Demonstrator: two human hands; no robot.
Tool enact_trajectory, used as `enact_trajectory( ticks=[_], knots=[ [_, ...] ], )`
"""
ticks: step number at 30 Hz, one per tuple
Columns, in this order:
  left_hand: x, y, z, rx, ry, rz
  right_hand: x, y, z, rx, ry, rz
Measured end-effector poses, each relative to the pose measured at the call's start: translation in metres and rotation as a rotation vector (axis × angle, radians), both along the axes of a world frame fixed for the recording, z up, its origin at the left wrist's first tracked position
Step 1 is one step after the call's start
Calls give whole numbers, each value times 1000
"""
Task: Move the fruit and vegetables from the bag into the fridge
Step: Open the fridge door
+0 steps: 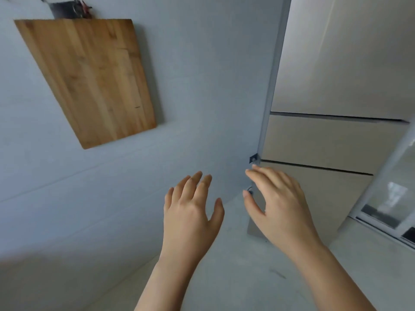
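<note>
A beige fridge [336, 86] with closed doors and drawers fills the upper right, behind a pale blue wall edge. My left hand [190, 212] is held out over the grey counter [235, 277], fingers spread, holding nothing. My right hand [278, 203] hovers just right of it, near the wall corner and the fridge's lower drawer [336, 198], fingers apart and empty. No bag, fruit or vegetables appear in view.
A wooden cutting board [94, 79] hangs on the blue-grey wall [202, 86] at upper left, below a dark hook with utensils [69, 9]. A glass sliding door frame [390, 198] stands at far right. A small dark fitting [253, 158] sits on the wall corner.
</note>
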State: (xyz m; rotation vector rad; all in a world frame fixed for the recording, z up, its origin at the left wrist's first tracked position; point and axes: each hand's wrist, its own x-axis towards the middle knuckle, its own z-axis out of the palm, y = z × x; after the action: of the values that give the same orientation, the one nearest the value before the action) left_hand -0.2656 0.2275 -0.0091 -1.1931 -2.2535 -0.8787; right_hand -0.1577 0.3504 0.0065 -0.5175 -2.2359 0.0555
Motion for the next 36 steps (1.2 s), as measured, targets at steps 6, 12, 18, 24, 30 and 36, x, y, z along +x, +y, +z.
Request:
enact_trajectory(
  ticks=[6, 12, 18, 24, 30, 36],
  knots=[
    [-41, 103, 1, -32, 23, -95, -38, 95, -4, 5, 17, -87],
    [-76, 218, 23, -39, 50, -146, -63, 202, 16, 23, 24, -155],
    [-101, 299, 18, -58, -11, -214, -83, 281, 19, 35, -7, -198],
    [-138, 373, 21, 43, -214, -343, -105, 349, 12, 31, -23, -257],
    [-179, 458, 30, 113, -536, -548, -143, 415, 24, 22, 3, -325],
    [-228, 542, 36, 154, -713, -649, -183, 472, 25, 17, -16, -383]
  ],
)
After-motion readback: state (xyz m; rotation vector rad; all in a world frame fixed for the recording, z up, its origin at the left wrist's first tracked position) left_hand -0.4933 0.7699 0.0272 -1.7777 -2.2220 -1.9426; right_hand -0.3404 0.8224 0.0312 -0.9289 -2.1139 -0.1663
